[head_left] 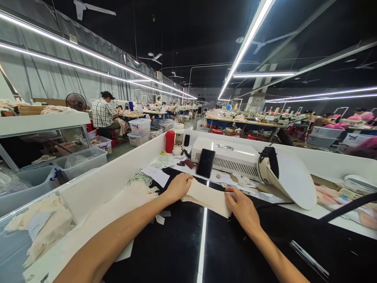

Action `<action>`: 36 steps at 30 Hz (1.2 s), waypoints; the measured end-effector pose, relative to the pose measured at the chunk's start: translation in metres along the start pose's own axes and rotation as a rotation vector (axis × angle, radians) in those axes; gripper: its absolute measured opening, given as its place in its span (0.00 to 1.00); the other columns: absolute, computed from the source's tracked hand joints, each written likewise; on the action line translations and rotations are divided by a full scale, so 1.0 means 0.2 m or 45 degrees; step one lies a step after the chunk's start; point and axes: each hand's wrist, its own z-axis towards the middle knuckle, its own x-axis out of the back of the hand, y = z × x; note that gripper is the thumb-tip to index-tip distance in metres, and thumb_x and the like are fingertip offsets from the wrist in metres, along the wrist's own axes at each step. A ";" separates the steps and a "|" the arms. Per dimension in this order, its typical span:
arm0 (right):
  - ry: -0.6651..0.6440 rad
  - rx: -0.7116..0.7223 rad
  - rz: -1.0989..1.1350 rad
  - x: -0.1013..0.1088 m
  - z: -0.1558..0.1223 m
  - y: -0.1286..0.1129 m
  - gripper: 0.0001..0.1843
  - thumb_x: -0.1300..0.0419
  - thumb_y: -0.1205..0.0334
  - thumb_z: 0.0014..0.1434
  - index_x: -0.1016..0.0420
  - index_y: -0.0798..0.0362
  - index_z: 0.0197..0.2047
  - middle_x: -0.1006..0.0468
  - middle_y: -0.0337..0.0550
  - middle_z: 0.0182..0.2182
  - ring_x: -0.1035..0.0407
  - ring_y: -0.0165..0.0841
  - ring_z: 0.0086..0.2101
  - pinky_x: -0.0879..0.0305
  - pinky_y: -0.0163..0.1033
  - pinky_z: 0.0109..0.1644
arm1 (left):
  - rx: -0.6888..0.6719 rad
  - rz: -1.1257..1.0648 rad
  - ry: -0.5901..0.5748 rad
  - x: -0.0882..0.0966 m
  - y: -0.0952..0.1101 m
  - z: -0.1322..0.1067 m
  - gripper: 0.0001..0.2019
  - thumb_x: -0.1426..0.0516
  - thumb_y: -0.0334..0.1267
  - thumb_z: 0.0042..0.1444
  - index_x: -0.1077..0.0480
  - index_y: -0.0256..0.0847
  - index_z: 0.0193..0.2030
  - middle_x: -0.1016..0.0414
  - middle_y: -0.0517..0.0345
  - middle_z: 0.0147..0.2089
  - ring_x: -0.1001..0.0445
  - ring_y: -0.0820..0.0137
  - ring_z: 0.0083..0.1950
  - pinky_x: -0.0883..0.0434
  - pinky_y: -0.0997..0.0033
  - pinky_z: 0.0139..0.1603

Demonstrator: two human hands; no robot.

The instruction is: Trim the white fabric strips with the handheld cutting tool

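Observation:
A cream piece of fabric (208,196), seemingly in more than one layer, is stretched between my hands above the black tabletop (176,247). My left hand (178,186) pinches its upper left corner between thumb and fingers. At the right end, my right hand (240,202) grips the edge, thumb and fingers closed on it. Left of my left hand lies a spread of cream fabric pieces (118,212) on a white ledge. A smartphone (205,162) leans against a white metal box (226,155) just beyond the fabric.
A white visor (291,177) rests at the right of the box. Pale green cord (140,177), a white paper (156,175) and a red bottle (169,141) are at the back left. A clear pen-like object (309,260) lies at right. A person (103,112) sits beyond the low partition.

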 end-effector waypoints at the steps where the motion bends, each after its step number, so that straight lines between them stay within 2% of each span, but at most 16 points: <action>1: 0.009 0.004 -0.003 0.00 0.00 0.00 0.17 0.37 0.54 0.72 0.24 0.53 0.59 0.20 0.48 0.54 0.22 0.40 0.49 0.22 0.52 0.54 | 0.000 -0.002 0.004 0.00 0.00 0.00 0.15 0.39 0.44 0.73 0.27 0.39 0.60 0.25 0.47 0.60 0.22 0.59 0.56 0.22 0.52 0.57; 13: 0.066 0.044 -0.081 -0.03 0.03 0.04 0.16 0.37 0.54 0.72 0.24 0.53 0.58 0.20 0.48 0.53 0.22 0.40 0.48 0.22 0.51 0.53 | 0.044 0.026 -0.036 -0.04 0.01 -0.01 0.15 0.39 0.44 0.73 0.27 0.39 0.60 0.25 0.47 0.60 0.22 0.59 0.56 0.21 0.52 0.56; 17: 0.098 0.156 -0.134 -0.06 0.04 0.06 0.14 0.35 0.57 0.71 0.23 0.53 0.56 0.20 0.47 0.53 0.24 0.42 0.52 0.26 0.56 0.59 | 0.051 0.045 -0.059 -0.04 0.01 -0.01 0.15 0.39 0.44 0.73 0.27 0.39 0.61 0.25 0.47 0.60 0.22 0.59 0.56 0.21 0.52 0.57; 20: 0.154 0.230 -0.126 -0.08 0.02 0.06 0.14 0.37 0.59 0.70 0.23 0.53 0.56 0.21 0.49 0.55 0.27 0.46 0.56 0.32 0.59 0.63 | 0.043 0.060 -0.065 -0.01 0.01 -0.03 0.16 0.39 0.44 0.73 0.27 0.39 0.61 0.25 0.47 0.61 0.22 0.59 0.57 0.21 0.51 0.57; 24: 0.162 0.335 -0.024 -0.08 -0.04 0.03 0.18 0.46 0.56 0.68 0.22 0.52 0.55 0.20 0.53 0.55 0.28 0.51 0.57 0.34 0.57 0.64 | 0.034 0.101 -0.070 0.12 0.01 -0.11 0.15 0.39 0.44 0.73 0.27 0.39 0.61 0.25 0.47 0.60 0.22 0.59 0.56 0.21 0.51 0.57; 28: 0.127 0.417 0.109 -0.08 -0.13 -0.03 0.21 0.48 0.51 0.67 0.21 0.51 0.53 0.18 0.53 0.53 0.26 0.52 0.55 0.34 0.58 0.63 | 0.064 0.183 -0.078 0.36 -0.04 -0.24 0.13 0.39 0.44 0.73 0.26 0.39 0.58 0.24 0.48 0.59 0.22 0.60 0.55 0.22 0.52 0.57; 33: 0.032 0.488 0.277 -0.08 -0.27 -0.12 0.19 0.47 0.50 0.66 0.20 0.48 0.48 0.17 0.51 0.51 0.24 0.50 0.54 0.30 0.57 0.61 | 0.251 0.319 -0.044 0.66 -0.16 -0.47 0.14 0.39 0.44 0.73 0.26 0.39 0.59 0.24 0.48 0.59 0.22 0.60 0.55 0.21 0.53 0.56; 36: -0.027 0.528 0.359 -0.07 -0.36 -0.19 0.17 0.46 0.50 0.65 0.19 0.47 0.46 0.16 0.49 0.48 0.22 0.48 0.51 0.28 0.54 0.59 | 0.384 0.371 -0.057 0.74 -0.22 -0.60 0.15 0.39 0.44 0.73 0.26 0.38 0.59 0.24 0.48 0.58 0.21 0.60 0.54 0.21 0.53 0.56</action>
